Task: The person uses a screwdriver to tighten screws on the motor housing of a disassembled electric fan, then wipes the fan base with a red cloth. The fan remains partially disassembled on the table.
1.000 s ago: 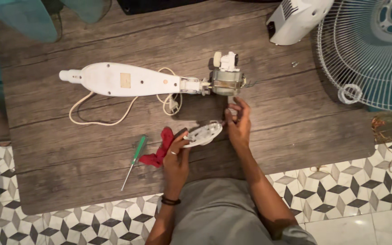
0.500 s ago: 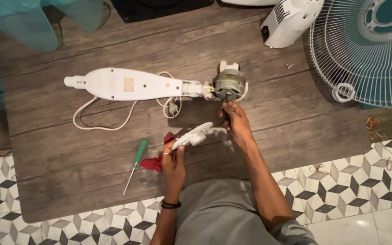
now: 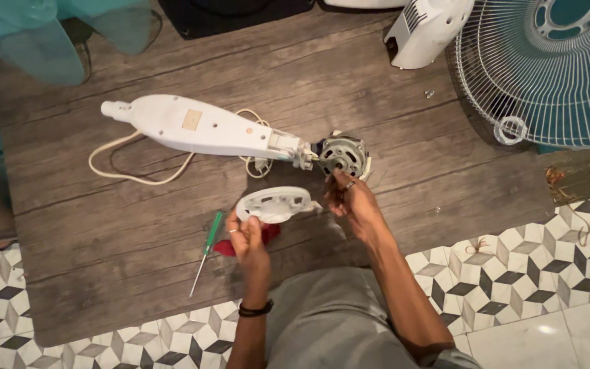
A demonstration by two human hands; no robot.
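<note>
Where the wooden platform [image 3: 138, 225] meets the patterned tile floor [image 3: 561, 260], its near edge runs just below the two hands, and bare boards lie open to the left of the green-handled screwdriver [image 3: 206, 249] and to the right of the motor [image 3: 341, 156]. The left hand [image 3: 247, 236] is closed around the rim of a white oval housing cover [image 3: 274, 203], held tilted above a red cloth [image 3: 240, 242]. The right hand [image 3: 353, 201] has its fingertips pinched together just below the motor; whether they touch it or grip a small part cannot be told. The motor sits at the end of the white fan neck [image 3: 199, 128], whose cord [image 3: 131, 174] loops on the boards. A wire fan guard [image 3: 548, 68] overhangs the far right corner beside a white casing [image 3: 425, 31]; translucent teal blades [image 3: 35, 41] lie at the far left. Compared with half a second earlier, the cover has turned to face more upward and sits higher in the left hand, and the right hand stays at the motor.
</note>
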